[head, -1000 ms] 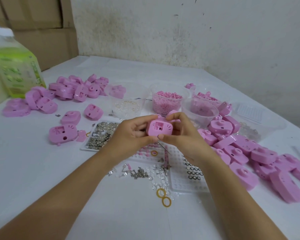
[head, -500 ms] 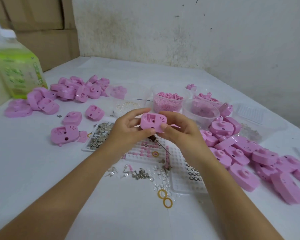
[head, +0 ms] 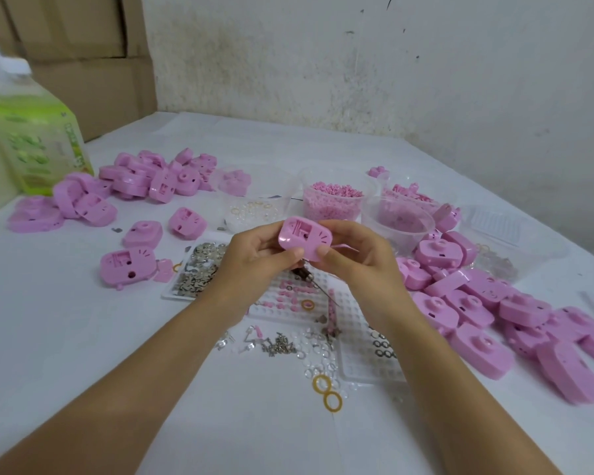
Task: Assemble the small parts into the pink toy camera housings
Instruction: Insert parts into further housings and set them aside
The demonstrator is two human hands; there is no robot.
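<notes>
Pink glossy rounded plastic housing point(head: 306, 240) | pinched: left hand point(head: 254, 265), right hand point(head: 360, 264)

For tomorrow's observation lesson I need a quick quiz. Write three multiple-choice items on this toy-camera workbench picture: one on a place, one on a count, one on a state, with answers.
1. Where does the green-labelled bottle stand?
A. at the far left of the table
B. among the housings on the right
C. inside a clear tub

2. How many yellow rings lie on the bare table nearest the person?
A. one
B. two
C. five

3. What state is the pink housing at centre in?
A. lying flat on the table
B. dropped into a tub
C. held up by the left hand and right hand

Answers:
1 A, it stands at the left edge, near the cardboard boxes.
2 B, two rings lie side by side there.
3 C, thumbs and fingers of both hands pinch it above the table.
</notes>
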